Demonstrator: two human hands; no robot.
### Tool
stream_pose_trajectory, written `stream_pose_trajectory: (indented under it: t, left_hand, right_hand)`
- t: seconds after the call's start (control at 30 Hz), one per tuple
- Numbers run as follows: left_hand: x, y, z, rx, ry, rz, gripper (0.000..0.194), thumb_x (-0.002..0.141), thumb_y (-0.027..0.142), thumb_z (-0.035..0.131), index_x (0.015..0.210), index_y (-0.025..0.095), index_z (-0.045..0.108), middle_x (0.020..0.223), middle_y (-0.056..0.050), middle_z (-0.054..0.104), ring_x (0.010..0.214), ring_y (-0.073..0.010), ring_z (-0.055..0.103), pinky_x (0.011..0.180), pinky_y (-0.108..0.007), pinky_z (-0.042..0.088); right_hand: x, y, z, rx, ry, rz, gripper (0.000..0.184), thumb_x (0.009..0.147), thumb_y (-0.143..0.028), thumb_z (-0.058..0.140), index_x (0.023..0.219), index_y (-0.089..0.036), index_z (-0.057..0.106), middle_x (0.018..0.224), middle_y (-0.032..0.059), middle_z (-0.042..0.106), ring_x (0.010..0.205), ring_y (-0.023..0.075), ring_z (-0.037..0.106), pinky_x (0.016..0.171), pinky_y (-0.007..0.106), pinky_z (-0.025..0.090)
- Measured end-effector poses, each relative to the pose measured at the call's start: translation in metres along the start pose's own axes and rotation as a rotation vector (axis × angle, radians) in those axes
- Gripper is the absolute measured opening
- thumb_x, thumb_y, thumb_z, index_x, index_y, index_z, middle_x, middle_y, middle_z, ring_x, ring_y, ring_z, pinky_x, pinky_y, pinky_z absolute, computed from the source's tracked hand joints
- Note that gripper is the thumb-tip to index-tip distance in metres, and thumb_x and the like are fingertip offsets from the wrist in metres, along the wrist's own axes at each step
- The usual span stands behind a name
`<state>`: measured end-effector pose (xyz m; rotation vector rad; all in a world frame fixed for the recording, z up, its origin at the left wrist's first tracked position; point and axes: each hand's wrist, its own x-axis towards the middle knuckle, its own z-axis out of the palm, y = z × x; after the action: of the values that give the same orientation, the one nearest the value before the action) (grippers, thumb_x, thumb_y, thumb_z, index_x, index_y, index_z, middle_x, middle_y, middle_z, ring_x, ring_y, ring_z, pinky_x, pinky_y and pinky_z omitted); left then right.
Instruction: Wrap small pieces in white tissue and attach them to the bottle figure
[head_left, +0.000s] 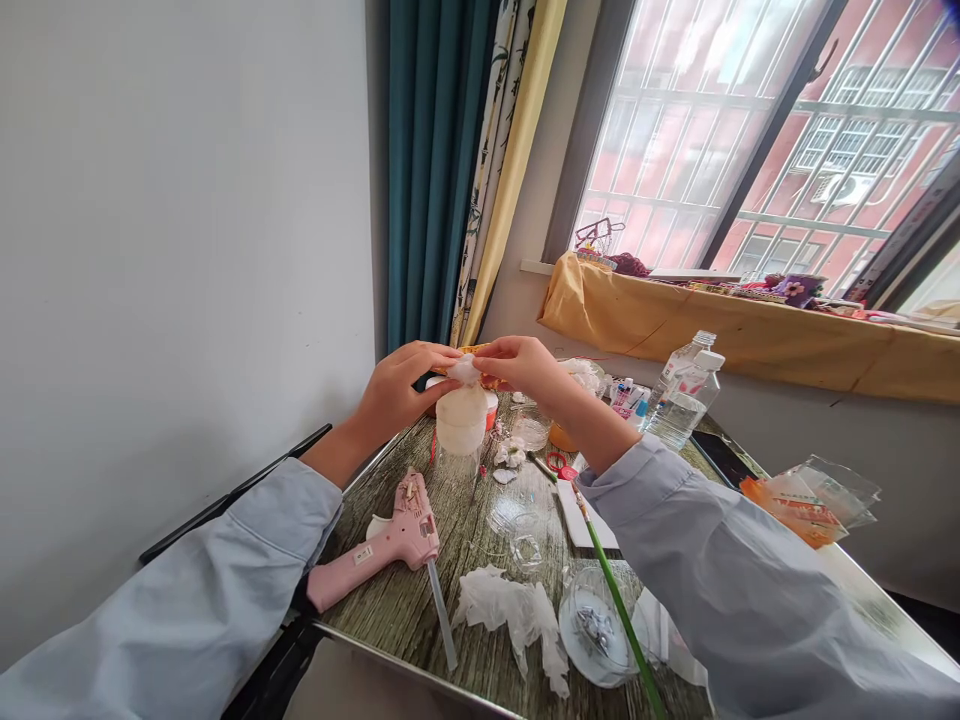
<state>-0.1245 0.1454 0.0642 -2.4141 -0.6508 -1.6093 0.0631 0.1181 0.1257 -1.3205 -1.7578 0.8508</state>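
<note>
Over the wood-grain table (405, 610), both hands meet above a white tub (461, 420), with a pink glue gun (390, 535) lying lower down. The left hand (397, 385) and right hand (525, 365) are curled nearly closed, pinching a soft white wad (463, 371) between them. It is crumpled and bunched, against a yellow-orange strip (474, 349) running roughly sideways from hand to hand.

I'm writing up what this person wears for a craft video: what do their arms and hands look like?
The left sleeve and right sleeve are loose, creased, pale blue-grey cloth, ending partway down the forearms. The left hand and right hand are bare: no gloves, and no ring or watch shows.
</note>
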Motion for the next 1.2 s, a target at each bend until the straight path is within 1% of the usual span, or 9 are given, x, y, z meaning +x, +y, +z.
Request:
stream_pose_trajectory:
  t: [0.13, 0.2, 0.4, 0.57, 0.67, 0.83, 0.9, 1.0, 1.2]
  left_hand:
    - [0.002, 0.003, -0.002, -0.02, -0.008, -0.075, 0.031, 0.085, 0.042, 0.068, 0.108, 0.02, 0.068, 0.108, -0.008, 0.075, 0.099, -0.0244, 0.069, 0.085, -0.04, 0.056]
    - [0.003, 0.004, -0.003, -0.029, -0.014, -0.096, 0.031, 0.086, 0.044, 0.067, 0.109, 0.022, 0.069, 0.109, -0.008, 0.076, 0.098, -0.0244, 0.07, 0.085, -0.039, 0.057]
    - [0.005, 0.006, -0.004, -0.045, -0.005, -0.084, 0.027, 0.092, 0.041, 0.061, 0.094, 0.016, 0.07, 0.107, -0.008, 0.074, 0.102, -0.0228, 0.068, 0.091, -0.046, 0.053]
    - [0.01, 0.009, -0.003, -0.043, 0.042, -0.13, 0.024, 0.095, 0.039, 0.055, 0.097, 0.02, 0.07, 0.109, -0.009, 0.073, 0.102, -0.0213, 0.067, 0.077, -0.033, 0.056]
    - [0.013, 0.01, -0.003, -0.033, 0.036, -0.136, 0.021, 0.094, 0.036, 0.057, 0.094, 0.018, 0.068, 0.105, -0.008, 0.072, 0.097, -0.0205, 0.067, 0.076, -0.034, 0.056]
    - [0.014, 0.008, -0.002, -0.007, -0.024, -0.128, 0.019, 0.093, 0.034, 0.061, 0.092, 0.016, 0.067, 0.103, -0.005, 0.069, 0.092, -0.0194, 0.066, 0.078, -0.038, 0.056]
    - [0.016, 0.008, -0.003, 0.014, -0.04, -0.148, 0.019, 0.093, 0.034, 0.06, 0.092, 0.016, 0.066, 0.102, -0.005, 0.069, 0.091, -0.0191, 0.066, 0.078, -0.038, 0.056]
    - [0.026, 0.008, -0.006, 0.056, -0.09, -0.207, 0.021, 0.094, 0.035, 0.058, 0.088, 0.016, 0.066, 0.092, -0.003, 0.069, 0.084, -0.0175, 0.066, 0.073, -0.036, 0.055]
    - [0.062, 0.012, -0.016, 0.164, -0.335, -0.329, 0.029, 0.083, 0.044, 0.068, 0.072, 0.017, 0.07, 0.073, -0.002, 0.069, 0.066, -0.0158, 0.063, 0.06, -0.029, 0.05]
  right_hand:
    - [0.001, 0.0, -0.002, -0.014, -0.008, 0.006, 0.012, 0.098, -0.025, 0.063, 0.101, -0.014, 0.064, 0.094, 0.0025, 0.066, 0.078, 0.015, 0.065, 0.071, 0.031, 0.058]
    - [0.004, 0.001, -0.002, -0.022, -0.001, 0.003, 0.015, 0.099, -0.028, 0.061, 0.102, -0.014, 0.064, 0.094, 0.0026, 0.065, 0.077, 0.0148, 0.065, 0.07, 0.03, 0.058]
    - [0.017, 0.009, -0.004, -0.109, 0.044, -0.018, 0.019, 0.099, -0.032, 0.061, 0.1, -0.013, 0.063, 0.092, 0.0023, 0.065, 0.076, 0.0148, 0.065, 0.068, 0.03, 0.057]
    - [0.022, 0.008, -0.008, -0.204, 0.032, -0.087, 0.016, 0.097, -0.029, 0.065, 0.097, -0.013, 0.064, 0.095, 0.0025, 0.065, 0.081, 0.0164, 0.065, 0.072, 0.032, 0.057]
    - [0.023, 0.006, -0.009, -0.246, 0.009, -0.141, 0.014, 0.096, -0.026, 0.066, 0.098, -0.013, 0.064, 0.096, 0.0028, 0.065, 0.084, 0.017, 0.065, 0.074, 0.033, 0.057]
    - [0.028, 0.007, -0.011, -0.366, -0.009, -0.234, 0.014, 0.096, -0.027, 0.066, 0.095, -0.012, 0.064, 0.092, 0.0016, 0.065, 0.08, 0.0164, 0.066, 0.072, 0.032, 0.057]
    - [0.03, 0.007, -0.012, -0.437, -0.007, -0.283, 0.014, 0.096, -0.026, 0.067, 0.094, -0.012, 0.065, 0.092, 0.0015, 0.066, 0.081, 0.0168, 0.066, 0.073, 0.033, 0.057]
    - [0.031, 0.004, -0.014, -0.554, -0.006, -0.383, 0.013, 0.095, -0.025, 0.067, 0.092, -0.013, 0.065, 0.092, 0.0015, 0.066, 0.085, 0.0177, 0.066, 0.078, 0.035, 0.056]
    - [0.03, -0.005, -0.016, -0.766, -0.006, -0.575, 0.01, 0.095, -0.024, 0.067, 0.09, -0.015, 0.066, 0.099, 0.0032, 0.067, 0.099, 0.0208, 0.063, 0.092, 0.042, 0.051]
